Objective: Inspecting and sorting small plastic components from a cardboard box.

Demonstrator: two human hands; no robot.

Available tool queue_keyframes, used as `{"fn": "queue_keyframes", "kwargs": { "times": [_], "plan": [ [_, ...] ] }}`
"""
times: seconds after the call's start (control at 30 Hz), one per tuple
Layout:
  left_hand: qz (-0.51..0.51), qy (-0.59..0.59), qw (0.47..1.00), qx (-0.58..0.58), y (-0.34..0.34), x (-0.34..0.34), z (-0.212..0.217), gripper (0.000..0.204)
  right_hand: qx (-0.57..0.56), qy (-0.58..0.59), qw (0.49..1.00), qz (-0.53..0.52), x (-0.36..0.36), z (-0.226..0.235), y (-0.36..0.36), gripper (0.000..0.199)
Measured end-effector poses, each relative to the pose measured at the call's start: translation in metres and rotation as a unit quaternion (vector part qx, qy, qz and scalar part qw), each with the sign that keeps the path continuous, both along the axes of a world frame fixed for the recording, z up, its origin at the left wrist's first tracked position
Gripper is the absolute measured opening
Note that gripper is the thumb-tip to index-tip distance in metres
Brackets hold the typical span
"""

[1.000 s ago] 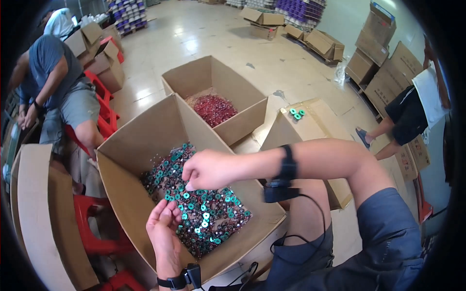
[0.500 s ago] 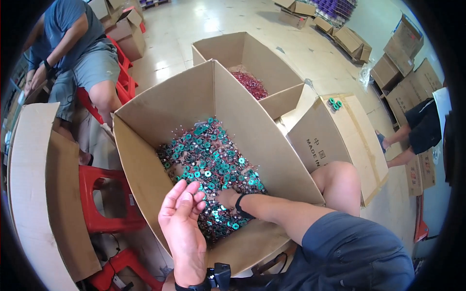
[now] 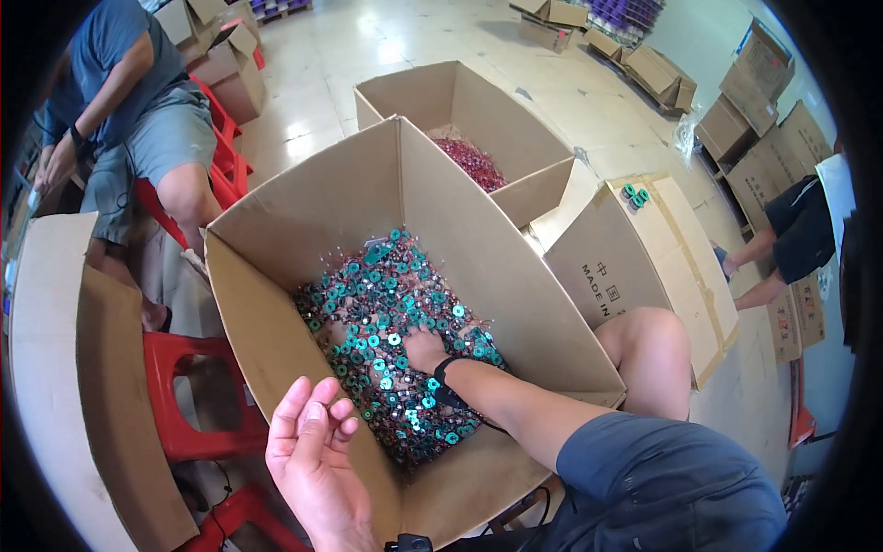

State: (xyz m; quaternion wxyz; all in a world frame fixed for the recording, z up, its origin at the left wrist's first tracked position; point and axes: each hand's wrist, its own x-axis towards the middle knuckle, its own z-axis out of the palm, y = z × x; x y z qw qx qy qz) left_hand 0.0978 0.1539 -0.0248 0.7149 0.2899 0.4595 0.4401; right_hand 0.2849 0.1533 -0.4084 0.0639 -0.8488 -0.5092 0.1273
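A large cardboard box stands open before me, its bottom covered by a heap of small green ring-shaped parts with dark bodies and thin reddish wires. My right hand reaches down into this heap, knuckles up; its fingertips are hidden among the parts. Over the box's near left wall I hold my left hand, palm turned up. Its fingers are curled and the thumb lies against them; whatever they may hold is too small to make out.
Behind the big box is another carton with red parts. Several green rings sit on a closed carton at right. Red stools and a cardboard flap line the left. A seated person works there; another person's legs show at right.
My left hand has moved left and toward me, off the heap. My right hand has shifted slightly up and away within the heap, with more of its back showing.
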Motion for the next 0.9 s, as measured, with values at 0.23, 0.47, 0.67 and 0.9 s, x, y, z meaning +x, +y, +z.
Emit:
{"fn": "queue_keyframes", "kwargs": {
  "times": [0.23, 0.47, 0.67, 0.9],
  "plan": [
    [-0.014, -0.004, 1.000, 0.002, 0.000, 0.000, 0.003, 0.026, 0.035, 0.137, 0.986, -0.087, 0.030, 0.002, 0.004, 0.019],
    [-0.063, -0.010, 0.998, 0.025, 0.001, -0.007, -0.002, 0.024, 0.065, 0.148, 0.987, -0.007, 0.042, 0.118, -0.011, 0.015],
    [-0.132, 0.167, 0.976, 0.055, -0.011, 0.010, -0.067, 0.033, 0.028, 0.524, 0.851, -0.029, 0.040, 0.297, -0.048, 0.016],
    [-0.241, -0.101, 0.963, -0.064, -0.035, 0.031, -0.061, 0.034, 0.100, 0.624, 0.774, 0.041, 0.034, 0.380, -0.100, 0.019]
  ]
}}
